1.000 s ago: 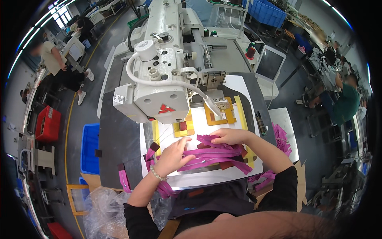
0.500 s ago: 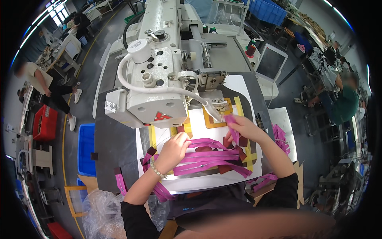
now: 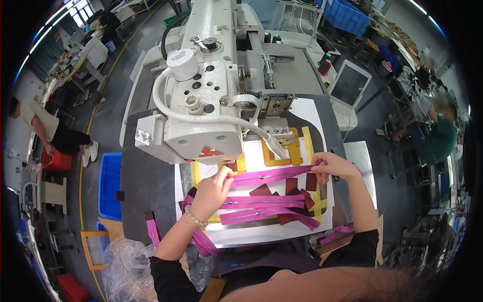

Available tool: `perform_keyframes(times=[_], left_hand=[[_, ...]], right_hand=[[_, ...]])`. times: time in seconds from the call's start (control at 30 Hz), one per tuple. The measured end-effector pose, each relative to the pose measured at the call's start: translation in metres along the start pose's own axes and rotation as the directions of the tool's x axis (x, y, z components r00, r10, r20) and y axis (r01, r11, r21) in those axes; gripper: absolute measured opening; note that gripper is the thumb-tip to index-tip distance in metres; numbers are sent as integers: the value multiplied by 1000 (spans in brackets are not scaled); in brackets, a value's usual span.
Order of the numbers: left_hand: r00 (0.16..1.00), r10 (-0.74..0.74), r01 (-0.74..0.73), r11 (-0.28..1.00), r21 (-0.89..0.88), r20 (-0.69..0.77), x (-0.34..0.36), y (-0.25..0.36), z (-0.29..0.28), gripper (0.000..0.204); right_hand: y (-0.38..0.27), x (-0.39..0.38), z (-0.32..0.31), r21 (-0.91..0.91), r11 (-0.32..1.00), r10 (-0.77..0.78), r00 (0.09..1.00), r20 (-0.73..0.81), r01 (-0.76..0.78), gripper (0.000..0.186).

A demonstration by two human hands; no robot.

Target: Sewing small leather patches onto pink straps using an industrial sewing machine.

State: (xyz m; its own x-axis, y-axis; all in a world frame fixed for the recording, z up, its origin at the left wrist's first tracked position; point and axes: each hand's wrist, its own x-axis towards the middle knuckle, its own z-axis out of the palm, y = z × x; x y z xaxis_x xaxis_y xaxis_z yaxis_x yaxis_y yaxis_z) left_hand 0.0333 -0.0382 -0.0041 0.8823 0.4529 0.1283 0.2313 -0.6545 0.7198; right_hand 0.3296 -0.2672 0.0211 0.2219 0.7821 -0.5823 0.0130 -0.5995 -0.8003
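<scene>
A blue bin (image 3: pixel 110 186) stands beside the table's (image 3: pixel 146 201) left edge; its contents are unclear. Pink zips (image 3: pixel 338 231) lie over a carton (image 3: pixel 334 240) by the front right corner. The left hand (image 3: pixel 213 189) and right hand (image 3: pixel 336 166) pinch opposite ends of one zip (image 3: pixel 271 174), stretched between them, farther from the front edge than two other zips (image 3: pixel 261 202).

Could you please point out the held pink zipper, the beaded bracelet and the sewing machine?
Held pink zipper (image 3: pixel 273 174): head view, tape's middle.
Beaded bracelet (image 3: pixel 191 217): head view, its beads.
Sewing machine (image 3: pixel 201 140): head view, front casing.
</scene>
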Motion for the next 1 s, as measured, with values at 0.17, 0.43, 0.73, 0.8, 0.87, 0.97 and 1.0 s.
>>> perform_keyframes(times=[0.17,0.43,0.73,0.8,0.87,0.97,1.0], left_hand=[[931,364,-307,751,585,20,8,-3,13,9],[932,353,-308,643,702,85,12,-10,19,24],[915,339,-385,561,733,221,-8,-4,22,52],[932,299,-340,533,775,203,-10,-6,25,57],[940,288,-310,487,817,185,-11,-8,27,59],[930,318,-323,463,826,185,-13,-10,27,58],[930,317,-322,465,825,184,-13,-9,27,58]], right_hand=[[-3,10,-22,-137,989,56,998,20,-53,28],[-26,8,-19,-566,812,49,982,-184,-146,34],[-17,54,73,-855,257,-753,648,115,451,25],[-11,71,92,-856,172,-767,612,195,488,27],[-6,84,99,-827,82,-858,461,224,555,34],[-2,90,97,-820,96,-845,482,233,564,37],[0,91,97,-820,96,-843,484,234,564,37]])
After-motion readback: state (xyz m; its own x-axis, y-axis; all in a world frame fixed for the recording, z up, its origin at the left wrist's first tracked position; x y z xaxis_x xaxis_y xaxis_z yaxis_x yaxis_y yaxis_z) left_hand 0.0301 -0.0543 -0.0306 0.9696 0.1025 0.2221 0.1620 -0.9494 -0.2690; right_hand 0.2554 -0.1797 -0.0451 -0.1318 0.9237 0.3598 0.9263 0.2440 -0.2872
